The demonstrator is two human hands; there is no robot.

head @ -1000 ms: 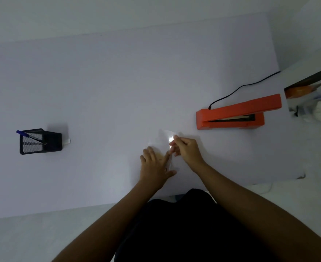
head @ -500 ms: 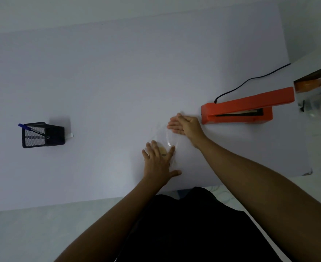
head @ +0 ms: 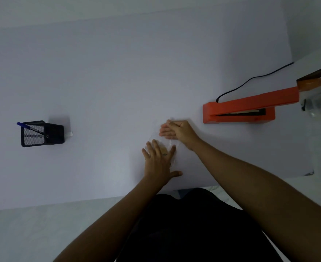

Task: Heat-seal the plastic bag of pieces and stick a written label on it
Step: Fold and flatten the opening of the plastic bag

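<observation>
One orange heat sealer (head: 239, 110) sits at the right of the white surface (head: 108, 76), its black cord (head: 250, 80) trailing away behind it. Far left stands one black mesh pen holder (head: 42, 134) with a single blue pen (head: 26, 126) and a small white slip (head: 70, 134) beside it (no writing legible anywhere). Between them, near the front edge, lies the clear plastic bag (head: 172, 143). The left hand (head: 158, 161) presses flat on it, grip spread; the right hand (head: 176, 130) rests on its far end, fingers straight.
</observation>
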